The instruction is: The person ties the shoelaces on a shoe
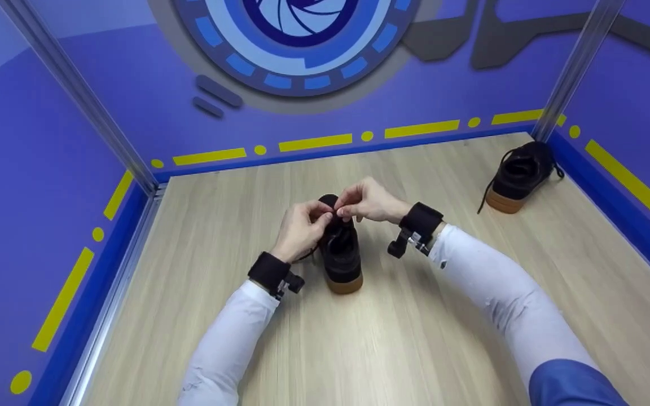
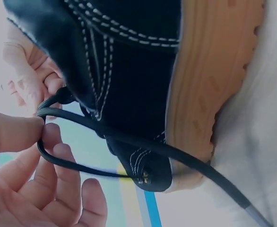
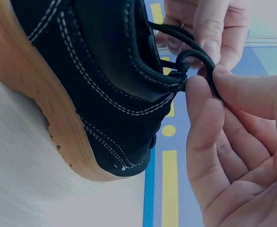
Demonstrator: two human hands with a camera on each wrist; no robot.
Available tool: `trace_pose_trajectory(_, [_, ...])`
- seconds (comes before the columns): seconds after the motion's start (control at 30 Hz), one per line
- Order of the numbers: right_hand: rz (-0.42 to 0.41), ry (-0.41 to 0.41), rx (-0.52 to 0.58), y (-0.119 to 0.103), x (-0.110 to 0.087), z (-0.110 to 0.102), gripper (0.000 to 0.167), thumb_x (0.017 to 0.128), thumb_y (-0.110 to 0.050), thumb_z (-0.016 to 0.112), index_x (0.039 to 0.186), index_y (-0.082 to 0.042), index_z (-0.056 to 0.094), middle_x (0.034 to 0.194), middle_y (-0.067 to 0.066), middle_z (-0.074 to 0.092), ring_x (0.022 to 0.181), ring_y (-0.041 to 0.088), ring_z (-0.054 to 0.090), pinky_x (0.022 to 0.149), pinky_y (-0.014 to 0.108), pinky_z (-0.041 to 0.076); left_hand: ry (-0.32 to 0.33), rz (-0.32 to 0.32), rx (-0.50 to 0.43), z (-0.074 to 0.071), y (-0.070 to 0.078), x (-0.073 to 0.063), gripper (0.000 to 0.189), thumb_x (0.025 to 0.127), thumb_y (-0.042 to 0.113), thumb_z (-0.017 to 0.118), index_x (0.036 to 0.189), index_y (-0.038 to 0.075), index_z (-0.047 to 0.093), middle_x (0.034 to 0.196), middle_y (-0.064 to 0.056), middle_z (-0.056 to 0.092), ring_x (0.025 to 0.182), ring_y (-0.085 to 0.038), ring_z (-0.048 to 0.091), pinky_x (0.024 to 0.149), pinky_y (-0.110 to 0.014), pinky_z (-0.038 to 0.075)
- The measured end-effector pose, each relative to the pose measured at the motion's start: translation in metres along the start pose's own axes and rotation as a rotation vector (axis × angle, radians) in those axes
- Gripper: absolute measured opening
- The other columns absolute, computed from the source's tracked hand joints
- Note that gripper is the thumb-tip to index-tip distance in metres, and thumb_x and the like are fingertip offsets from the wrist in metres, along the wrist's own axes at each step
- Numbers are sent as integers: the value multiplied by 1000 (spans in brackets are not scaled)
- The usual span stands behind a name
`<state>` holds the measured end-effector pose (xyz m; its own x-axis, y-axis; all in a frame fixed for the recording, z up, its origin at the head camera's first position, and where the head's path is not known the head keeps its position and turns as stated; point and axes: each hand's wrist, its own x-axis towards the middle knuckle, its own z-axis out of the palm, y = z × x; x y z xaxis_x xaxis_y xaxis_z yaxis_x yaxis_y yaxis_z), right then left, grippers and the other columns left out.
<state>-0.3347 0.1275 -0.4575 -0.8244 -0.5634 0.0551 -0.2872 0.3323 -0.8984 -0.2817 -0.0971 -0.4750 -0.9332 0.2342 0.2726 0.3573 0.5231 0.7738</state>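
A black shoe with white stitching and a tan sole stands on the table between both hands, toe pointing away. My left hand pinches the black shoelace between thumb and forefinger, above the shoe's laced front. From that pinch, one lace end with a pale tip hangs across the shoe's side in the left wrist view. My right hand grips a curved stretch of lace between thumb and fingers, close to a knot at the top of the shoe. The two hands' fingertips nearly meet there.
Another black shoe with a tan sole sits at the far right of the wooden table, its lace hanging loose. Blue panels with yellow marks close off the back and sides, joined by metal posts at the corners.
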Motion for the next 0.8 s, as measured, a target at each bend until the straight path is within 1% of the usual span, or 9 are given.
trace_pose_trajectory(0.1, [-7,3,1,0,0,0,12,99,-1,82,108,7,83,84,8,83,71,8,72,60,23,59,3,-13,42,-3,0,-1,14,102,17,76,105,8,86,89,-5,83,76,-8,65,75,-27,52])
trace_pose_trajectory(0.17, [-5,3,4,0,-1,0,12,99,-1,82,108,7,83,83,5,82,71,9,72,60,23,59,3,-24,75,-6,1,-2,16,102,20,77,100,8,87,83,-2,80,73,-8,62,71,-26,49])
trace_pose_trajectory(0.27, [-2,1,7,1,-1,1,12,98,0,81,108,7,82,82,2,82,70,8,72,60,21,59,-1,-25,116,-11,4,-3,20,101,25,78,91,10,87,74,4,74,67,-7,58,65,-24,44])
trace_pose_trajectory(0.43, [-6,2,17,1,-1,1,12,99,2,80,108,9,81,82,2,81,70,7,71,61,20,59,-17,-18,123,-20,11,-6,29,100,30,79,81,10,84,63,13,59,58,-5,51,56,-23,36])
trace_pose_trajectory(0.5, [-5,3,24,1,-2,2,11,99,2,80,108,10,80,83,2,81,71,7,71,62,21,60,-26,-14,108,-24,15,-7,29,100,30,79,79,9,83,62,14,56,56,-5,49,54,-22,35])
trace_pose_trajectory(0.6, [1,1,33,1,-2,2,12,99,2,79,108,10,79,84,2,80,72,7,72,64,21,62,-53,-2,64,-29,21,-10,28,99,26,78,80,6,83,62,14,56,56,-4,48,53,-21,35])
trace_pose_trajectory(0.7, [3,-3,45,0,-2,2,12,99,3,79,109,11,79,84,0,81,72,7,72,65,21,62,-102,11,-30,-31,27,-12,26,99,21,77,83,1,82,64,13,58,57,-4,49,55,-20,37])
trace_pose_trajectory(0.8, [6,-9,63,1,-2,2,13,100,4,78,110,12,78,84,-4,80,72,7,72,65,20,62,-138,16,-103,-28,33,-14,25,99,19,76,87,-2,83,65,15,59,59,-2,51,57,-19,40])
